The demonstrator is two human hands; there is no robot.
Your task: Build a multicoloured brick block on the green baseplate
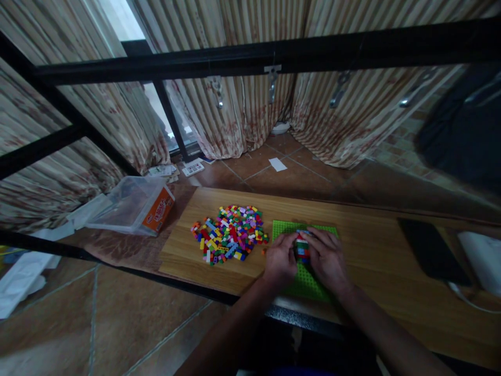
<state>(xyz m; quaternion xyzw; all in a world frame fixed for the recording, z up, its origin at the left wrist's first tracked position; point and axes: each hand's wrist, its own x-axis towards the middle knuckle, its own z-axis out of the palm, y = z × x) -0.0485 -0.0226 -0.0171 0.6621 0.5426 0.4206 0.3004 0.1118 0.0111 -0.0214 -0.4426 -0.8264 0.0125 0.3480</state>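
A small stack of toy building bricks (302, 250) in red, green, white and blue stands on a bright green studded baseplate (309, 284). Around its left side close the fingers of my left hand (281, 258), thumb and fingertips at the top. My right hand (326, 256) grips the stack from the other side, fingertips meeting near the upper edge. Both hands hide part of the bricks, and I cannot tell whether one of them pinches a separate loose brick. To the left of the baseplate lies a heap of loose coloured bricks (230, 235).
A clear plastic tub (125, 203) with an orange label stands left of the wooden board (368, 261). On the right lie a black phone-like slab (430, 250), a white object (483, 261) and a white cable (469, 303). A black metal bar (235, 57) crosses beyond the table.
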